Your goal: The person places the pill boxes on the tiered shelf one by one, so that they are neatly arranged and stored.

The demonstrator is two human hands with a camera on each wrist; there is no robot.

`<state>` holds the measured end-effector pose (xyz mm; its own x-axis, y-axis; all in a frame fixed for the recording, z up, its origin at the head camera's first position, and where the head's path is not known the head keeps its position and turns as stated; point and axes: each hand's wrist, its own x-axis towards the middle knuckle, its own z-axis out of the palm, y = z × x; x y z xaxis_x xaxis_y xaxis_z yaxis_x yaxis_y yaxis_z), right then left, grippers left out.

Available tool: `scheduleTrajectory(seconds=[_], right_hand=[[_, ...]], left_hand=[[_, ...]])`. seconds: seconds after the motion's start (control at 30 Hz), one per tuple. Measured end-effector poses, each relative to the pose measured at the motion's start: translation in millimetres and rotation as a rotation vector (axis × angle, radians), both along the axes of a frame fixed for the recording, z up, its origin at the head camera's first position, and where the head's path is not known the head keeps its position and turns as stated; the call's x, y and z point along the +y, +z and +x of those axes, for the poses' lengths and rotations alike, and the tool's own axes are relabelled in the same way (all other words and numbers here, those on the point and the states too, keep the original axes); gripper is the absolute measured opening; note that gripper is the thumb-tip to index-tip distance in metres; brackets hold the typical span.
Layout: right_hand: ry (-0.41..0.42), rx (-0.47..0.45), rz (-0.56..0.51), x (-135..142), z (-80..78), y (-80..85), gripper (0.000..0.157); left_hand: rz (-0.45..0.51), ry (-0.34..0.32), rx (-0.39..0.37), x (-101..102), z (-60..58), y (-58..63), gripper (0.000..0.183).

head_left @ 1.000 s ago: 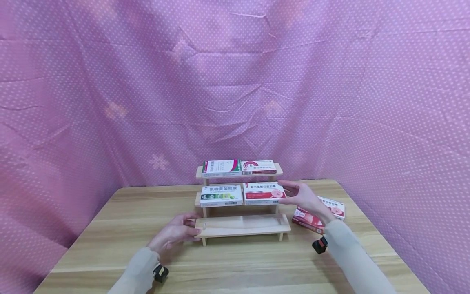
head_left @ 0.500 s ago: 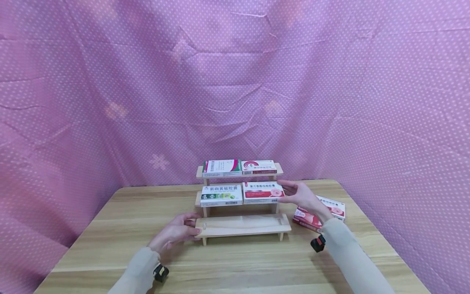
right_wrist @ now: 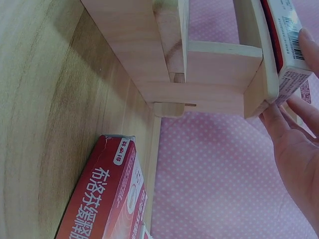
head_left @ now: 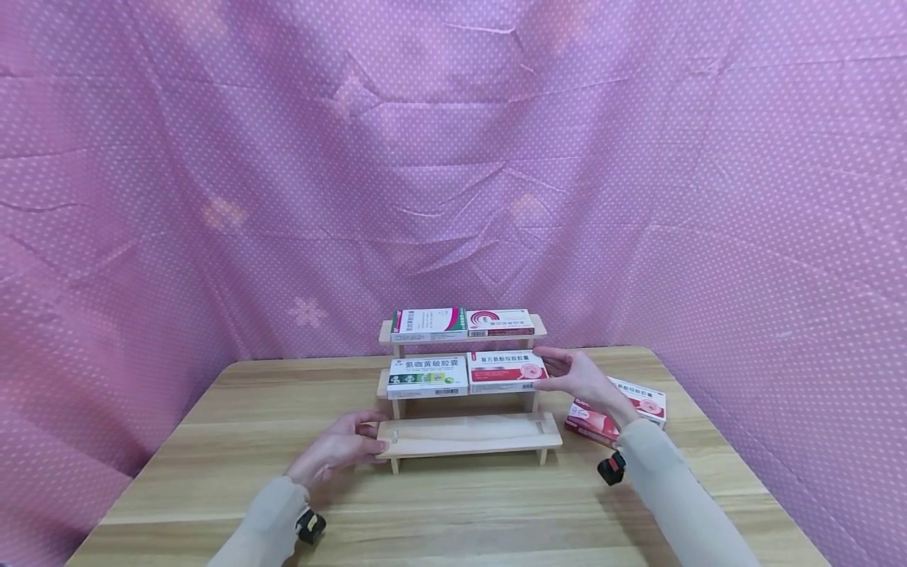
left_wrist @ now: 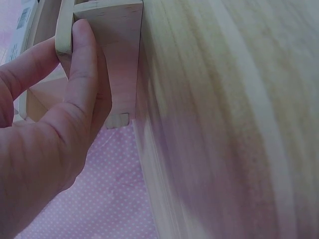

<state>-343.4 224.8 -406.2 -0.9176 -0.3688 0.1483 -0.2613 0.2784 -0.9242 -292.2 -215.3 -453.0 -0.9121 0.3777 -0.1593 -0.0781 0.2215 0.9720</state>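
Note:
A three-step wooden display rack (head_left: 468, 435) stands on the table. My left hand (head_left: 345, 442) pinches the left end of its lowest step; the left wrist view shows thumb and fingers on either side of the board (left_wrist: 65, 35). On the middle step, my right hand (head_left: 583, 379) holds the right end of a red-and-white medicine box (head_left: 505, 372). In the right wrist view, the thumb lies by the barcode of this box (right_wrist: 289, 40) and other fingers are at its end and by the step. A green-and-white medicine box (head_left: 427, 376) lies immediately left of it.
Two medicine boxes lie side by side on the top step, one white and green (head_left: 428, 321), one white and red (head_left: 499, 321). Right of the rack, a red box (head_left: 591, 421) and a white-and-red box (head_left: 641, 400) lie on the table (head_left: 453, 512), partly behind my right arm. A pink curtain hangs behind.
The red-and-white medicine box has slid slightly left on the middle step, closer to the green-and-white one, with my right hand following. My left hand has stayed at the lowest step.

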Motion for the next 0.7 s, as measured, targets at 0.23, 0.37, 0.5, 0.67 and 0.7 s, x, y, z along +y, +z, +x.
scheduleTrajectory(seconds=[0.23, 0.37, 0.5, 0.67, 0.7], right_hand=[[-0.005, -0.012, 0.010, -1.6, -1.5, -0.1, 0.075], [-0.009, -0.010, 0.021, -2.5, -1.9, -0.9, 0.075], [-0.007, -0.011, 0.022, -2.3, -1.7, -0.5, 0.075], [0.010, -0.021, 0.007, -1.9, -0.8, 0.4, 0.074], [0.013, -0.020, 0.009, -1.8, -0.7, 0.6, 0.074]], left_hand=[[-0.005, 0.009, -0.005, 0.2, -0.4, -1.5, 0.068], [-0.009, 0.007, -0.004, -0.5, -0.1, -1.5, 0.069], [-0.013, 0.010, -0.004, -0.5, -0.6, -1.6, 0.069], [-0.028, 0.017, 0.011, 0.3, -0.5, -1.4, 0.070], [-0.028, 0.017, 0.012, 0.4, -0.3, -1.2, 0.070]])
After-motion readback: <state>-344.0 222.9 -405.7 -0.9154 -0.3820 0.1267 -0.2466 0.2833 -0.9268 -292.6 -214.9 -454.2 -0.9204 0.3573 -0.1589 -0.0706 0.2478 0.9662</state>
